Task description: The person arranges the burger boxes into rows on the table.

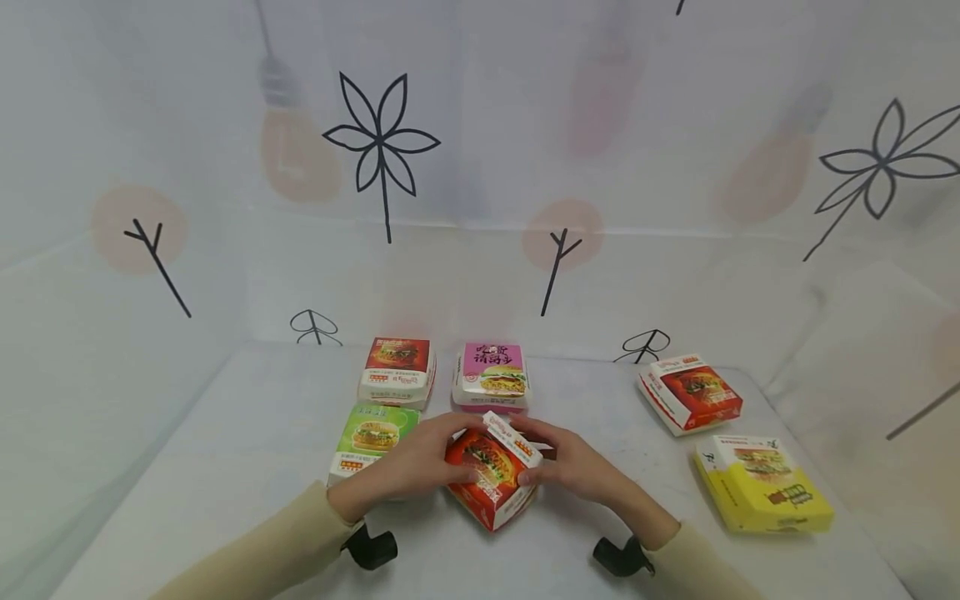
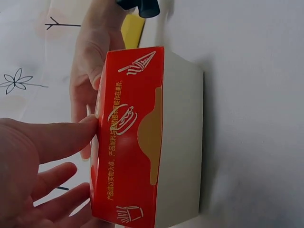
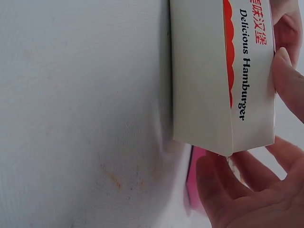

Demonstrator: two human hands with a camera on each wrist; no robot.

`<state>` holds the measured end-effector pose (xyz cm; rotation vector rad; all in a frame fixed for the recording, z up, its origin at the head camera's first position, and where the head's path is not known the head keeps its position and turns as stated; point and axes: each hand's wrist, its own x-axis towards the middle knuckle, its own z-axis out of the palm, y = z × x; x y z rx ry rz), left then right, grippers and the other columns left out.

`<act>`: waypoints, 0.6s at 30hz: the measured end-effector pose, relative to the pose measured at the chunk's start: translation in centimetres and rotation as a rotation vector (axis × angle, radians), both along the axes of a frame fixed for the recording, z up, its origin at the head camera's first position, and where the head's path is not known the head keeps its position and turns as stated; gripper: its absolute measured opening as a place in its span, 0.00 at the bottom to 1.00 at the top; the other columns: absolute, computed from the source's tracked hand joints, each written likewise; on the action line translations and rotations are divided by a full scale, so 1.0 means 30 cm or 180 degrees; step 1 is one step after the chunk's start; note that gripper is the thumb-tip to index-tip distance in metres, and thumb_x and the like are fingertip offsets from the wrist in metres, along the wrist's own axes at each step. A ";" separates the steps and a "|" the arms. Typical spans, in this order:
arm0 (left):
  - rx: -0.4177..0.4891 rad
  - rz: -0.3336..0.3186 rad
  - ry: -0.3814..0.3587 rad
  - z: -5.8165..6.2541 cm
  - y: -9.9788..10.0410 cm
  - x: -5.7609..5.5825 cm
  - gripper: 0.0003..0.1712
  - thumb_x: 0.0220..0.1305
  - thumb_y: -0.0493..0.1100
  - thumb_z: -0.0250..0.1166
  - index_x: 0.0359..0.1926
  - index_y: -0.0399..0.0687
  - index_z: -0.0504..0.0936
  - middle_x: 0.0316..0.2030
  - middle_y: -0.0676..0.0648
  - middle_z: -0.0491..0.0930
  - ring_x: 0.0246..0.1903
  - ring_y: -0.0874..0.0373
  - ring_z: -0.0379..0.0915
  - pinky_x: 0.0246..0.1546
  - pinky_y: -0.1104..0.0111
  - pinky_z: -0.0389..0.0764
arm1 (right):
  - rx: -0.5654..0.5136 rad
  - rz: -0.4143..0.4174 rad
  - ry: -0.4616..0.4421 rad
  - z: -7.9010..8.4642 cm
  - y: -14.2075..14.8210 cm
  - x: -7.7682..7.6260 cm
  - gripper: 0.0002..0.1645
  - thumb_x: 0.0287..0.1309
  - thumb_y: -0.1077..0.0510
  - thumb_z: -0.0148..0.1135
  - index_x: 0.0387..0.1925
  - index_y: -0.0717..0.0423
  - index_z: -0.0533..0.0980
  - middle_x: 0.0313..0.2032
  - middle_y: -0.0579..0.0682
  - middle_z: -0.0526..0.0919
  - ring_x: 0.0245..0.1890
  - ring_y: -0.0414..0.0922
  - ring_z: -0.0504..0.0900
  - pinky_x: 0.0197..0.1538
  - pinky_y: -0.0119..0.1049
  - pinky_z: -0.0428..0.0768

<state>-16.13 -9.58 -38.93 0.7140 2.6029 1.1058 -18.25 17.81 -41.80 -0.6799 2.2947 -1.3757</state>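
A red and white hamburger box (image 1: pixel 487 475) sits between the hands, turned at an angle, a burger picture on its top. My left hand (image 1: pixel 416 458) grips its left side, the thumb over the top face. On the opposite side my right hand (image 1: pixel 577 468) holds it, thumb near the front corner and fingers toward the back. The left wrist view shows the box's red side panel (image 2: pixel 126 137) with white drawings. "Delicious Hamburger" is printed on the white side panel (image 3: pixel 251 85) in the right wrist view. Some fingers are hidden behind the box.
Beside my left hand lies a green burger box (image 1: pixel 375 433), with a red and white one (image 1: pixel 397 371) behind it. A pink box (image 1: pixel 492 377) stands just beyond the held box. To the right are another red box (image 1: pixel 692 393) and a yellow box (image 1: pixel 765 485).
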 end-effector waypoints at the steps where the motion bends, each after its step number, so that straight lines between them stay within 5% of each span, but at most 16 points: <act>1: 0.0001 -0.0012 -0.0010 0.001 0.000 -0.001 0.34 0.61 0.50 0.72 0.67 0.57 0.73 0.65 0.51 0.71 0.65 0.51 0.64 0.63 0.49 0.69 | 0.0007 0.0006 -0.0001 0.001 -0.002 0.000 0.46 0.58 0.51 0.72 0.74 0.53 0.62 0.72 0.57 0.63 0.69 0.61 0.64 0.66 0.57 0.68; 18: 0.0043 -0.0465 -0.0190 0.023 -0.006 -0.029 0.31 0.63 0.36 0.69 0.65 0.60 0.74 0.67 0.54 0.69 0.66 0.52 0.63 0.66 0.49 0.66 | -0.0102 0.0069 0.0400 0.005 -0.056 -0.033 0.39 0.66 0.51 0.65 0.74 0.54 0.62 0.72 0.54 0.64 0.68 0.58 0.66 0.65 0.56 0.69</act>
